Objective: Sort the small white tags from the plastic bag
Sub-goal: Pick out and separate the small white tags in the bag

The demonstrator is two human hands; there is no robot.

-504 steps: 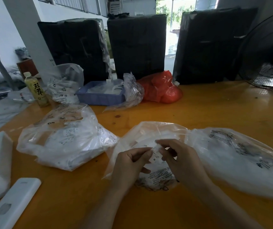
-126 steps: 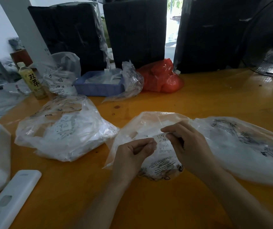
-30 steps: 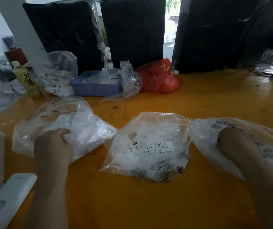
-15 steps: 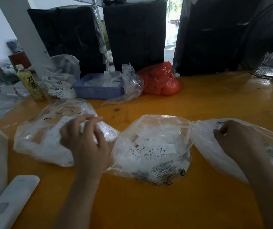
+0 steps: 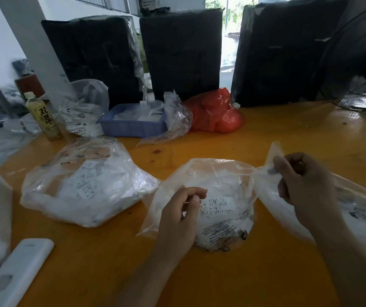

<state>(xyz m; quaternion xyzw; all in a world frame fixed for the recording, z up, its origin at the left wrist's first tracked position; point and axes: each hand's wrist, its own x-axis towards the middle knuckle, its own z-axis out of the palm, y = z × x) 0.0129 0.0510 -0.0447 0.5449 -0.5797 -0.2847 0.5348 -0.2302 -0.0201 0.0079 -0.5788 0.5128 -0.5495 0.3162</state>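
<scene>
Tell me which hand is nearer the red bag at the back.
Right. The right hand pinches plastic almost straight in front of the red bag; the left hand sits lower, at the middle bag.

Worktop (image 5: 288,138): orange. Tray (image 5: 131,128): blue; bag (image 5: 216,114) beside it: red. Tags (image 5: 218,203): white (black print), in clear bag (image 5: 199,173).

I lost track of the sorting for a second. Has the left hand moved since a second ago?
Yes. The left hand has left the left bag and moved right, to the middle bag, where its fingers curl at the plastic.
</scene>
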